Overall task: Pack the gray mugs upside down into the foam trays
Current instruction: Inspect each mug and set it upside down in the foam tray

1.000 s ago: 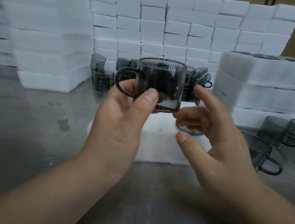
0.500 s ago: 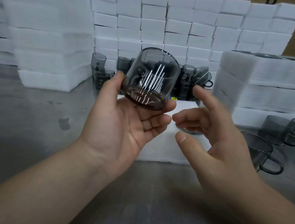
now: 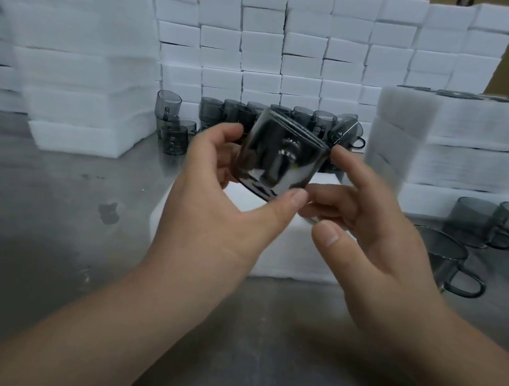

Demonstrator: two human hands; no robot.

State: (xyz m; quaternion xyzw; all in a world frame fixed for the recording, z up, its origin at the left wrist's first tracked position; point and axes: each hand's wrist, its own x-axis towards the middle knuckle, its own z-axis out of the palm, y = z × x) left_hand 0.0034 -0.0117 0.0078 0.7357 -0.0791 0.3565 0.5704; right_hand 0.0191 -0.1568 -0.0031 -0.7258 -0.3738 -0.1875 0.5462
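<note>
Metal table (image 3: pixel 45 229), foam stacks (image 3: pixel 302 52) behind, left hand (image 3: pixel 210 219) gripping gray mug (image 3: pixel 280 160), right hand (image 3: pixel 377 242) spread-fingered beside it

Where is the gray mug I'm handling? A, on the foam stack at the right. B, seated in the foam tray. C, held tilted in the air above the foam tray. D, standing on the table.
C: the left hand grips the gray mug, tilted, clear of the foam tray below, right hand touching its side.

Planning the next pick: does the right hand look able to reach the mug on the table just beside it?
Probably yes. The right hand is open and grips nothing, and the mug stands right beside it on the table with nothing between them.
</note>
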